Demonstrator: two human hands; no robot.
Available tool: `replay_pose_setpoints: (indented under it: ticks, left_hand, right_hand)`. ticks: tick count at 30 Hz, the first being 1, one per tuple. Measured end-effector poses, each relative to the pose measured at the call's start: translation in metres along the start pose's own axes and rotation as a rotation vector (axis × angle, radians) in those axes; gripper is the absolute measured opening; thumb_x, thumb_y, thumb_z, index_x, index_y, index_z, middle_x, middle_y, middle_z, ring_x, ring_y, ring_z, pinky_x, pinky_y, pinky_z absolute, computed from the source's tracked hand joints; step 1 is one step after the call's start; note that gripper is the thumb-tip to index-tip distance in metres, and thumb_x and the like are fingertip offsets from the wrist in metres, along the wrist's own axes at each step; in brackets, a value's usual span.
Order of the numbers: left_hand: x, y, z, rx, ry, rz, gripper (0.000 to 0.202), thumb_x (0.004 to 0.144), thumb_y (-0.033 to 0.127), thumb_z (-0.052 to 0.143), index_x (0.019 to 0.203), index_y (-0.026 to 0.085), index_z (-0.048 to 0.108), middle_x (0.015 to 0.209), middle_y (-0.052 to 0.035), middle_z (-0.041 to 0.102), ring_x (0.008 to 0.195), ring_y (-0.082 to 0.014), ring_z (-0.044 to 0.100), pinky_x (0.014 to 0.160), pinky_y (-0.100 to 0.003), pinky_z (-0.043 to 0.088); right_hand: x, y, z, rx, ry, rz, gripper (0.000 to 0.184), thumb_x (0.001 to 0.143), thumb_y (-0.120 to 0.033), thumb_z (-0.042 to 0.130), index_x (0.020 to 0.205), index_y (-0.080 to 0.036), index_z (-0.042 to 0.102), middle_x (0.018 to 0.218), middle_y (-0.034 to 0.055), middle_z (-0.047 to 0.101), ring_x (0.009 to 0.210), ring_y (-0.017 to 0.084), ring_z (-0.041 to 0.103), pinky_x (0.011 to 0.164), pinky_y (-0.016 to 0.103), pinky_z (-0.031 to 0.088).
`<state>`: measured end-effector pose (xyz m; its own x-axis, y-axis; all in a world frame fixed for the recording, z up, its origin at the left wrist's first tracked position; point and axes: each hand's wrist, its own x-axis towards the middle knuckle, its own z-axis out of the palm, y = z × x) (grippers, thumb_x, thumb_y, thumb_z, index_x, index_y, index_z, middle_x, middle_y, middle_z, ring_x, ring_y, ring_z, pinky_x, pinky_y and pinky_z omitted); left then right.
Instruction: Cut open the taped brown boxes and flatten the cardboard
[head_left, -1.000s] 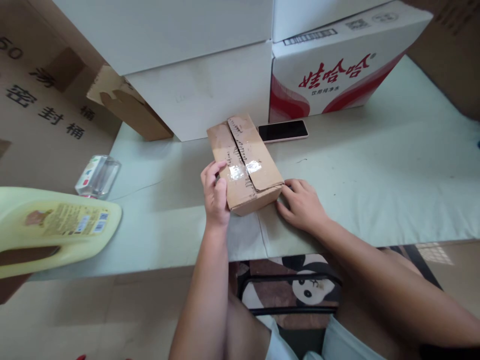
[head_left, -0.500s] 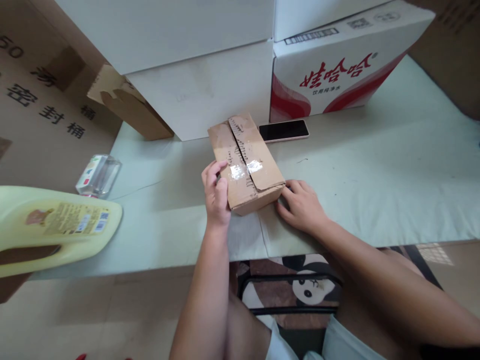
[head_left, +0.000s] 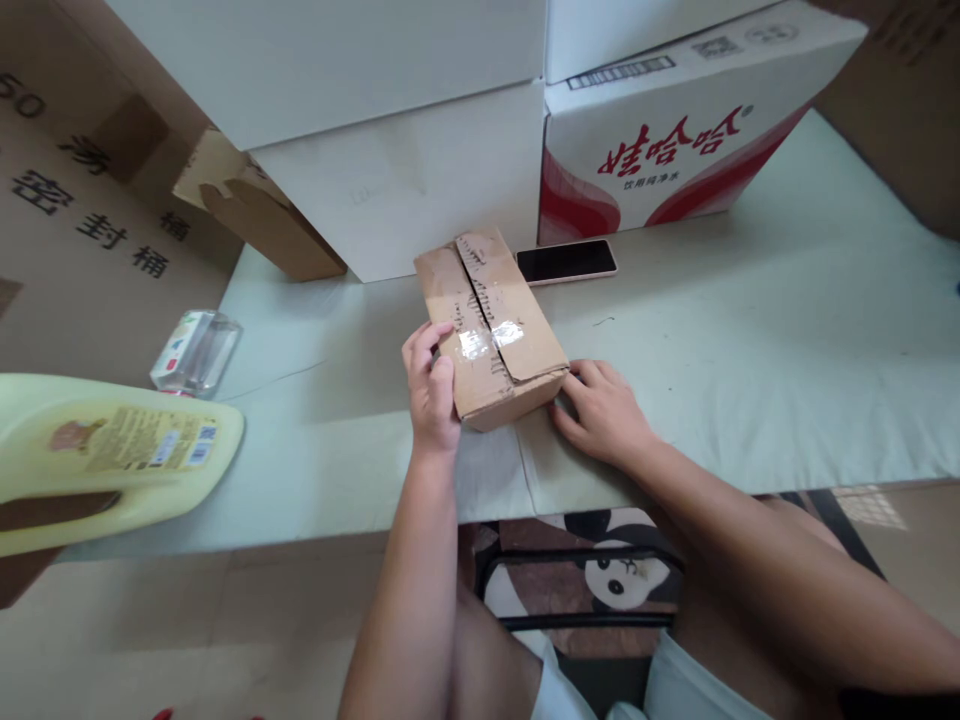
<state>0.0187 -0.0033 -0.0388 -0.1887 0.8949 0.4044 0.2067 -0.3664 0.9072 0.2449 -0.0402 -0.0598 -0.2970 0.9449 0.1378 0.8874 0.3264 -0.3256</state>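
A small brown cardboard box [head_left: 517,345] sits slantwise on the pale green cloth, its top flaps meeting at a narrow slit with clear tape across it. My left hand [head_left: 433,385] grips the box's left side, thumb near the front corner and fingertips over the top edge. At the front right corner, my right hand [head_left: 600,410] holds the box low down, with its fingertips partly hidden against the side. Just behind the box lies a phone [head_left: 566,261] with a dark screen.
White cartons [head_left: 412,190] stand stacked at the back, beside a red-and-white carton [head_left: 667,165]. To the left are a yellow jug [head_left: 150,440], a clear plastic bottle [head_left: 197,352] and an opened cardboard box [head_left: 274,225]. The cloth-covered table [head_left: 322,480] ends close to my knees.
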Motion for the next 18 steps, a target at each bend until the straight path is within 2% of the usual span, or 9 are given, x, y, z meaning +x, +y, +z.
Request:
replay_pose_setpoints:
  ticks: [18]
  left_hand:
    - [-0.0009,0.0015,0.0006,-0.017,0.013,0.006,0.041,0.091,0.059,0.052,0.116,0.030,0.068,0.128,-0.0084,0.056,0.131,-0.0294,0.048,0.116,-0.046,0.033]
  right_hand:
    - [-0.0002,-0.0014,-0.0007,-0.012,-0.014,0.021,0.034,0.094,-0.033,0.050,0.117,-0.017,0.068,0.123,0.0187,0.063,0.113,0.035,0.055,0.090,0.047,0.047]
